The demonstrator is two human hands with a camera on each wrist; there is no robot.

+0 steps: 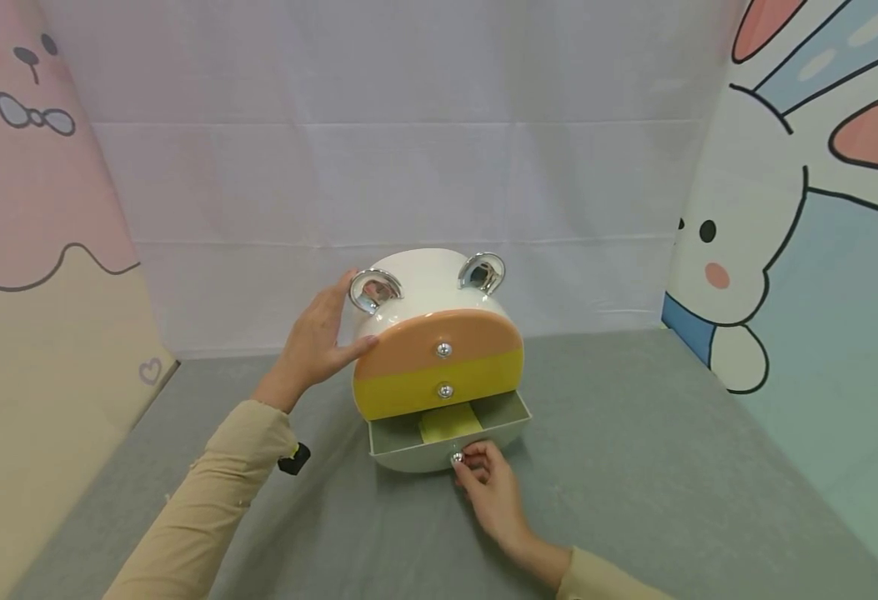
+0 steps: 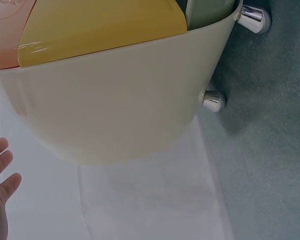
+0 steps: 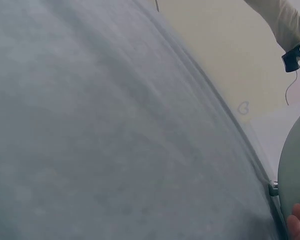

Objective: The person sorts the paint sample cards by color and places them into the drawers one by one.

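A rounded white drawer box with two silver ear-shaped pieces on top stands on the grey surface. Its orange drawer front and yellow drawer front are closed, each with a silver knob. The grey-green bottom drawer is pulled out, with a yellow piece lying inside. My right hand pinches that drawer's silver knob between thumb and fingers. My left hand rests against the box's left side, fingers extended near the ear and thumb at the front edge.
A grey cloth covers the table. Behind the box hangs a white creased sheet. Cartoon panels flank both sides, a rabbit panel on the right. Short silver feet show under the box in the left wrist view.
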